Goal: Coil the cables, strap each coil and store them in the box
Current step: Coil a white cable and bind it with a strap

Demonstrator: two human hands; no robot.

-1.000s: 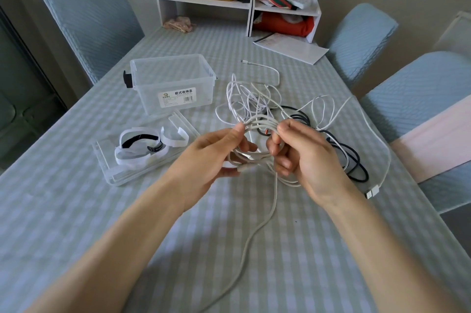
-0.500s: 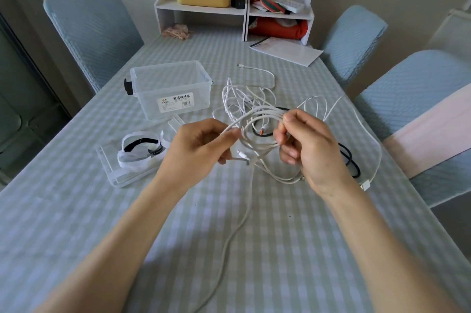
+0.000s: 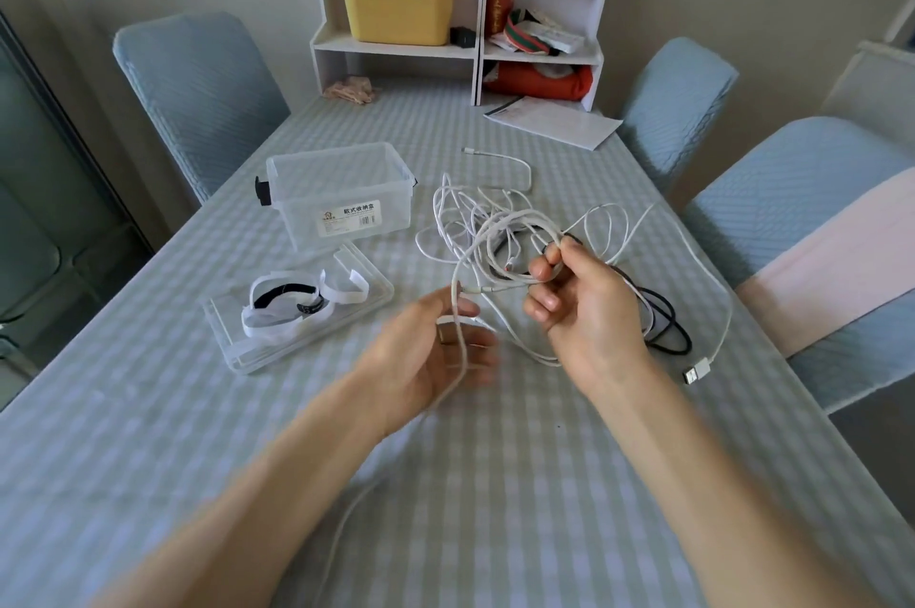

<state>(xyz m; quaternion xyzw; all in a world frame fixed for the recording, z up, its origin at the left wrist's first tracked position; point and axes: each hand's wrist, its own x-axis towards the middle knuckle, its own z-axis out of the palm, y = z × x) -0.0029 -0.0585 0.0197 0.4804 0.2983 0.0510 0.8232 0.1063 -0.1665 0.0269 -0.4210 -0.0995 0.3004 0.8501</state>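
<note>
My right hand (image 3: 582, 305) pinches several loops of a white cable (image 3: 500, 231) above the table. My left hand (image 3: 435, 350), blurred, sits lower and to the left, and the same cable's free length runs through its fingers and trails down toward me. A tangle of white cables lies behind my hands, with a black cable (image 3: 666, 325) under my right hand. The clear storage box (image 3: 341, 191) stands open at the left. Its lid (image 3: 232, 340) lies in front of it and carries white and black straps (image 3: 292, 305).
A USB plug (image 3: 697, 371) lies at the right, near the table edge. A sheet of paper (image 3: 554, 122) and a white shelf unit (image 3: 460, 13) stand at the far end. Blue chairs (image 3: 198, 87) surround the checked tablecloth.
My left hand has let go of the loops, dropped down and left, and slid along the free cable. My right hand keeps the loops and has shifted slightly right.
</note>
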